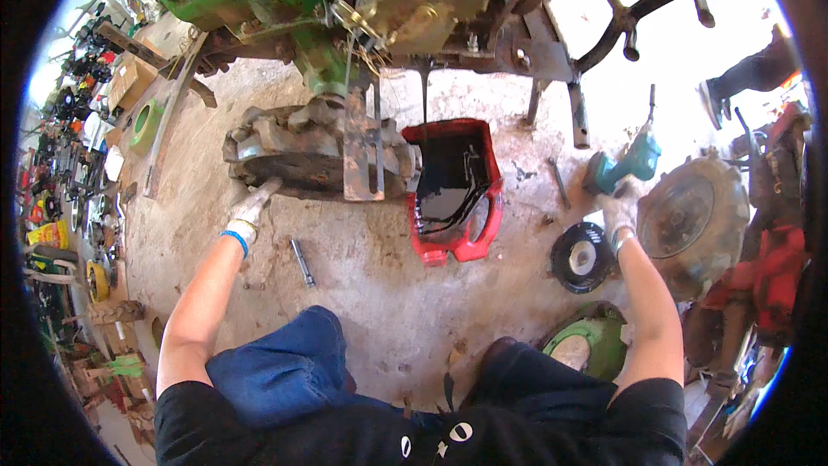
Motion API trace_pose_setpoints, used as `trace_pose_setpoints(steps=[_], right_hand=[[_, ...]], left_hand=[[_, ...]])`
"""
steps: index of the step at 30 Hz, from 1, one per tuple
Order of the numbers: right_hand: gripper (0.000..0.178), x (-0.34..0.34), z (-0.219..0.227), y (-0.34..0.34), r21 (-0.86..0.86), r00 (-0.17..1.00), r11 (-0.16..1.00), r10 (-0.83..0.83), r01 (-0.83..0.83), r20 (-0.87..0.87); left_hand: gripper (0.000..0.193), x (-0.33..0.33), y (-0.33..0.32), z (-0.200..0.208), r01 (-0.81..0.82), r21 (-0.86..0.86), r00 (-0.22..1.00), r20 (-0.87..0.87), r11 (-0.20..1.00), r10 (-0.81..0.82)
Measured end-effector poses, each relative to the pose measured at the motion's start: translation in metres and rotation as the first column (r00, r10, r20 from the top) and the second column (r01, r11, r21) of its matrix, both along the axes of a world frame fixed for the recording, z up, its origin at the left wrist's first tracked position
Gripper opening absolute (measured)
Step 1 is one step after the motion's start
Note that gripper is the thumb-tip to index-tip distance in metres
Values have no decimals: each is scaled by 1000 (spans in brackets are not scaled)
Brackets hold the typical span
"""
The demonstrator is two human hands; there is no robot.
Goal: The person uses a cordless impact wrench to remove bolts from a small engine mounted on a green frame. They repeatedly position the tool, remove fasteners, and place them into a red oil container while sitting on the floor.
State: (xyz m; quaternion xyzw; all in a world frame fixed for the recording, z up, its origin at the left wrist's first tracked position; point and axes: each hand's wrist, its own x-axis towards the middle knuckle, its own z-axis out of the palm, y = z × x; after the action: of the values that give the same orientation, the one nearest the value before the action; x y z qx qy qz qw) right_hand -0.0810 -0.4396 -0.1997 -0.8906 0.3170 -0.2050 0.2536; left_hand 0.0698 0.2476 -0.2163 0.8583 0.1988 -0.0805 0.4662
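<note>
- Dusty concrete floor (362, 293) of a cluttered workshop is lying under a green machine (345, 0).
- Left hand (250, 207), gloved, is pressing curled fingers on the lower left edge of a rusty metal block (302, 151), which is stretching rightward toward a red oil pan (453, 190).
- Right hand (619, 207), gloved, is closing around a teal power tool (625, 164), well apart from the block, beside a black disc (580, 257).
</note>
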Motion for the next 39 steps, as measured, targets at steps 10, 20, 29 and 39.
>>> trace_pose_setpoints(steps=[10, 20, 29, 39], right_hand=[[47, -1, 175, 159, 749, 673, 554, 712, -364, -199], [39, 63, 203, 325, 975, 804, -95, 553, -201, 220], [32, 52, 198, 328, 954, 805, -108, 515, -281, 295], [42, 34, 176, 310, 983, 838, -78, 514, -168, 183]], left_hand=[[104, 51, 18, -35, 226, 275, 792, 507, 934, -341], [100, 46, 28, -40, 331, -226, 886, 408, 916, -219], [93, 35, 14, -41, 206, -575, 939, 345, 792, 7], [71, -6, 10, 91, 541, 511, 839, -387, 668, -382]])
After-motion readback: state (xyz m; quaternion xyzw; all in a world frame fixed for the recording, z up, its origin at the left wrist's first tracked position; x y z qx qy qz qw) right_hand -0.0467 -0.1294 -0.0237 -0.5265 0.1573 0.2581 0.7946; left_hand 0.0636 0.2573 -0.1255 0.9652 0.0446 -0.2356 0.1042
